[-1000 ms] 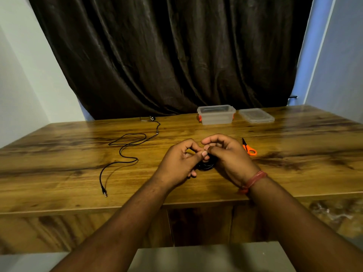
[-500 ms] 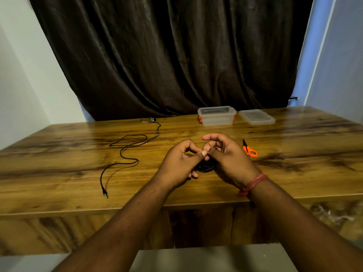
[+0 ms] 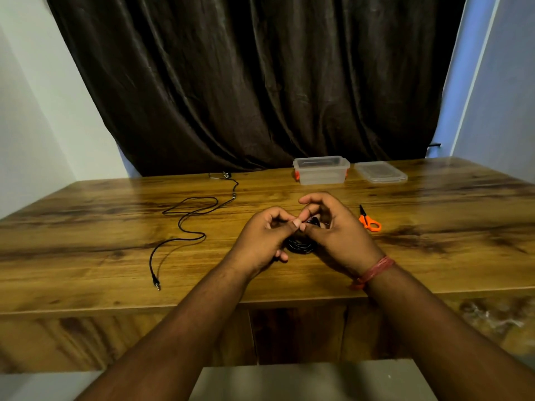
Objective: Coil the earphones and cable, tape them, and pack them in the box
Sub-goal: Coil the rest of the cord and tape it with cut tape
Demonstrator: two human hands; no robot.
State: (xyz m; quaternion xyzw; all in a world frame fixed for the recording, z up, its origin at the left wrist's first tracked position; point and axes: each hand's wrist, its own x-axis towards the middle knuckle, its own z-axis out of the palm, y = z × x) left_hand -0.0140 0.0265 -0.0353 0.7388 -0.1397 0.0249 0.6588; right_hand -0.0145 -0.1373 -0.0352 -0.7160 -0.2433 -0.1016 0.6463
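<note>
Bare table (image 3: 434, 264) lay open to the right of the hands, apart from the orange scissors (image 3: 369, 220) close by. On the left the loose black cable (image 3: 185, 227) snaked across the wood. The clear box (image 3: 320, 170) and its lid (image 3: 380, 172) stood along the far edge, leaving a free strip in front of them.

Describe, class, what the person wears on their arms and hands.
Both forearms are bare, with no sleeves in view. The right wrist carries a red thread band, wound round several times. The left hand and right hand wear no gloves; no rings or watch show.
</note>
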